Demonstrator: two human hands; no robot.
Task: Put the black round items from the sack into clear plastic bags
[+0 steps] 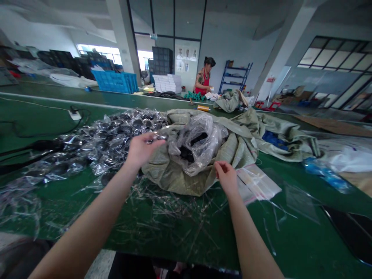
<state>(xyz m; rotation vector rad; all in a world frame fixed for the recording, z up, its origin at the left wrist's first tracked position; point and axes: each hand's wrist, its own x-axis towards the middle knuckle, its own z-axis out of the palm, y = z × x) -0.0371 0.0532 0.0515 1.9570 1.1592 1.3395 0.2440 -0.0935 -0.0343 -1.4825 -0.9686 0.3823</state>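
My left hand (142,149) is raised over the left side of an olive woven sack (186,185). Between its thumb and fingers is a small, shiny plastic-wrapped piece (160,136), blurred. A clear plastic bag (200,155) stands open in the mouth of the sack, with black items (187,153) inside. At the sack's right front edge, my right hand (225,176) has its fingers curled together; whatever they grip is too small to make out. Left of the sack lies a wide heap of dark pieces in clear wrappers (113,133).
Plastic scraps (174,205) litter the green table (145,240) in front. Flat clear bags (258,182) and a phone-like black device (350,228) lie to the right. Another sack (293,135) sits behind them. Across the room a person in a red apron (205,81) works near a blue crate (114,80).
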